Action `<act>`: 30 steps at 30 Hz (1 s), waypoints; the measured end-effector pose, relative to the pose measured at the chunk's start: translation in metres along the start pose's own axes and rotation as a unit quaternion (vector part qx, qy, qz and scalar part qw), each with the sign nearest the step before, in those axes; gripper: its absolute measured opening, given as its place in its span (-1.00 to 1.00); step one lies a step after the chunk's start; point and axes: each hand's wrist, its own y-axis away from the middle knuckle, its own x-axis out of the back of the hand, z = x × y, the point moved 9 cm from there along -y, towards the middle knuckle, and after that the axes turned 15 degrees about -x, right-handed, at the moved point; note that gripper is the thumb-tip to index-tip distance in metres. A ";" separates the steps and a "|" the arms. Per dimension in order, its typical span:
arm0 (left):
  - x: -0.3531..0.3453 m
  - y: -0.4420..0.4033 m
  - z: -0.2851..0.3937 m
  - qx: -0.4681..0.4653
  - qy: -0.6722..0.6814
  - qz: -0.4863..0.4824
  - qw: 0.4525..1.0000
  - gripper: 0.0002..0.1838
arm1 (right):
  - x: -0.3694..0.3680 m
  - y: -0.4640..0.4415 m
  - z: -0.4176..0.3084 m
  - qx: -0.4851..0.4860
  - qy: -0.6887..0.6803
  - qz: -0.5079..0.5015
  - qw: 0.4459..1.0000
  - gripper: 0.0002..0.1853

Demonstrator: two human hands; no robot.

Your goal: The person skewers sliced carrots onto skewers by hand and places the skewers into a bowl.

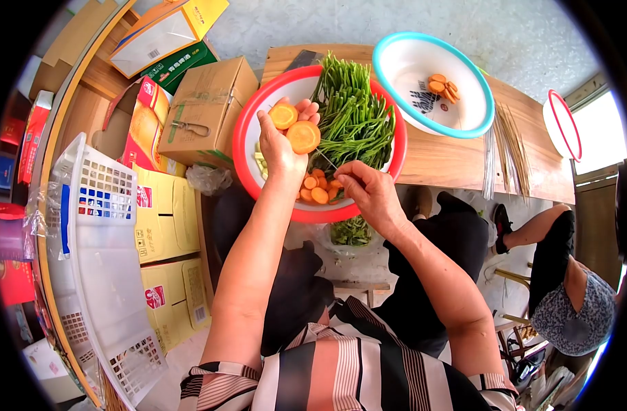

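Observation:
My left hand [283, 142] is palm up over the red-rimmed basin [243, 130]. Two round carrot slices [304, 137] rest on its palm and against the curled fingers. At the lower right of the basin, my right hand [370, 195] pinches a thin skewer [327, 161], whose tip points up toward the slices. Long green vegetable stalks [351, 113] fill the basin's right side. More carrot slices [317, 186] lie in the basin below my left hand. Pale pieces at the left are partly hidden by my wrist.
A blue-rimmed white basin [433, 42] on the wooden table [430, 164] holds several carrot slices [442, 88]. Bundles of skewers [511, 147] lie to its right. Cartons [207, 113] and a white plastic basket [87, 253] line the left. Another person [574, 308] sits at the right.

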 end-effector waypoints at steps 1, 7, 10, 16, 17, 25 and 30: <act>0.000 0.000 0.000 0.000 0.001 0.000 1.000 -0.38 | 0.003 0.001 -0.002 0.019 0.036 0.022 0.999 -0.86; 0.005 -0.005 -0.006 0.019 0.060 0.032 0.998 -0.41 | 0.014 0.011 -0.015 0.056 0.133 0.079 0.986 -0.85; 0.006 -0.009 -0.016 0.040 0.065 0.000 0.997 -0.40 | 0.017 0.011 -0.007 0.104 0.138 0.113 0.978 -0.86; 0.000 -0.002 -0.018 0.056 -0.012 -0.017 0.998 -0.34 | 0.044 0.018 -0.011 0.092 0.121 0.129 0.980 -0.88; -0.003 0.001 -0.016 0.062 -0.037 -0.032 0.997 -0.32 | 0.050 0.018 -0.014 0.101 0.115 0.133 0.979 -0.89; -0.009 0.010 -0.011 0.077 -0.069 -0.082 0.991 -0.38 | 0.127 0.004 -0.005 0.023 0.074 0.160 0.984 -0.85; -0.011 0.020 -0.010 0.107 -0.081 -0.092 0.987 -0.46 | 0.207 -0.034 0.020 -0.096 -0.086 0.194 0.972 -0.87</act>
